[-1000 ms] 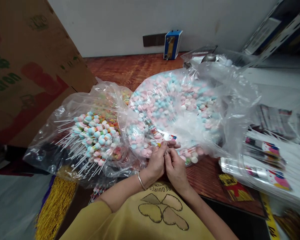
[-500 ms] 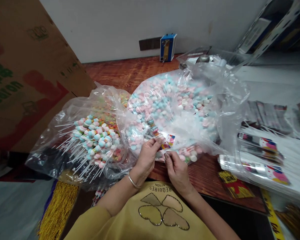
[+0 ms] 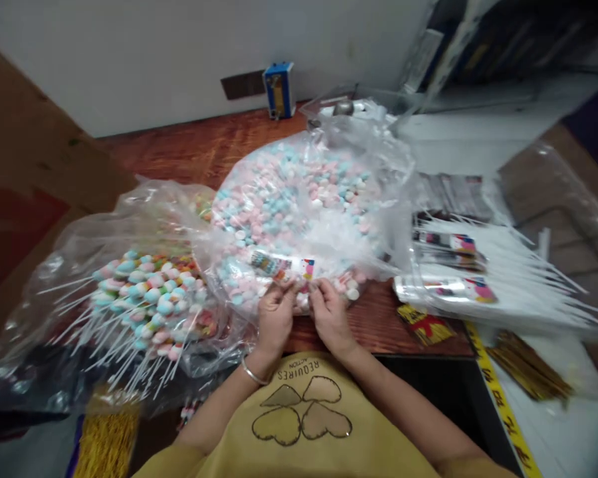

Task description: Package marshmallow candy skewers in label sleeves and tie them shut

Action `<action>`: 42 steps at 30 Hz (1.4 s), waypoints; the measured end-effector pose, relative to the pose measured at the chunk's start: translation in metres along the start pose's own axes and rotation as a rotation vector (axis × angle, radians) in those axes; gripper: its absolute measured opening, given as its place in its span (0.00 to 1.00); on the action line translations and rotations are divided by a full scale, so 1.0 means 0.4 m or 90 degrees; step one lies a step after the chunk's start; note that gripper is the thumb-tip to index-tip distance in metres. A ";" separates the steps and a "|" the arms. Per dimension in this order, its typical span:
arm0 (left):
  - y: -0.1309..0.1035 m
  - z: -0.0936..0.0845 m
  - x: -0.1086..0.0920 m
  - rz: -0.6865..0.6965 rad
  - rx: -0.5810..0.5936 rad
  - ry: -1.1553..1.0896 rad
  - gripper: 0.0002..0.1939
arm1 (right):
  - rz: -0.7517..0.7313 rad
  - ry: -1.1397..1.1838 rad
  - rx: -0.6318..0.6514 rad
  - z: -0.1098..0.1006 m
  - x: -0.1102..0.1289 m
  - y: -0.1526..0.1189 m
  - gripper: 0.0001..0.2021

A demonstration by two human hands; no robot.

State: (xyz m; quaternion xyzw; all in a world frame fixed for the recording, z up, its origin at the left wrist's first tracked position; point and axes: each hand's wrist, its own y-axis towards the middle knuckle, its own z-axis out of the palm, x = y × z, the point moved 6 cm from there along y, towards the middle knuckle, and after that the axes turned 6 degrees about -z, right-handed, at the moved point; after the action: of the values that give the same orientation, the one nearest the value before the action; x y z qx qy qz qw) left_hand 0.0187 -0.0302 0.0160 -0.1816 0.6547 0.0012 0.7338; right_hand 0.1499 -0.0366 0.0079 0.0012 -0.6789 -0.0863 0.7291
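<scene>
In the head view, my left hand [image 3: 275, 318] and my right hand [image 3: 333, 318] are close together at the table's front edge, fingers pinched. Between them they grip the lower edge of a small printed plastic bag [image 3: 292, 267], clear with colourful print at its right end. It lies over a large clear sack [image 3: 274, 179] filled with pink, blue and white marshmallows. Left of my hands, a bunch of marshmallow sticks [image 3: 152, 295] rests on another clear plastic bag [image 3: 70, 245], white sticks pointing towards the lower left.
At right are printed plastic bags [image 3: 446, 290], a pile of white sticks [image 3: 518, 265] and gold twist ties [image 3: 426, 325]. A cardboard box [image 3: 34, 153] stands at left. A blue box [image 3: 279, 91] is by the wall. Gold fringe [image 3: 107, 431] hangs at lower left.
The view has swung to the right, so things appear further left. The printed bag was tilted and is now more level, and my right hand has come up to its edge.
</scene>
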 end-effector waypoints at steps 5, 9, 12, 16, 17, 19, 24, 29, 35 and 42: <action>0.009 -0.016 0.014 0.006 0.013 0.081 0.20 | 0.024 0.090 0.018 0.018 -0.016 -0.013 0.14; 0.040 -0.013 0.029 -0.062 0.018 0.029 0.22 | 0.125 0.087 0.052 0.056 -0.044 0.009 0.13; 0.077 -0.012 0.029 -0.182 0.024 -0.055 0.17 | 0.112 -0.016 0.093 0.053 -0.009 0.023 0.10; 0.100 -0.029 0.005 -0.293 0.045 0.034 0.10 | -0.065 -0.340 0.076 -0.053 0.088 -0.036 0.04; 0.096 -0.037 -0.006 -0.299 0.055 0.082 0.11 | -0.078 -0.370 0.050 -0.098 0.100 -0.066 0.05; 0.079 -0.060 -0.038 -0.265 0.062 0.214 0.16 | -0.071 -0.392 -0.039 -0.213 0.104 -0.136 0.07; 0.014 -0.105 -0.162 0.017 -0.055 0.577 0.27 | 0.004 -0.624 -0.361 -0.566 0.079 -0.330 0.11; -0.055 -0.040 -0.190 0.071 -0.037 0.525 0.29 | 0.101 -0.873 -0.464 -0.793 0.070 -0.427 0.13; -0.101 0.075 -0.137 0.067 0.107 0.507 0.26 | 0.089 -0.949 -0.311 -0.801 0.056 -0.375 0.11; -0.080 0.123 -0.076 0.131 0.215 0.554 0.21 | 0.124 -0.844 -0.457 -0.863 0.041 -0.420 0.14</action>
State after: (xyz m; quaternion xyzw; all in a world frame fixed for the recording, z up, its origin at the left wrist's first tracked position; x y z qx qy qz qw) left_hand 0.0694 -0.0398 0.0574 0.0222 0.9066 -0.1087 0.4071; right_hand 0.4718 -0.2440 -0.0229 -0.3481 -0.9022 -0.2198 0.1284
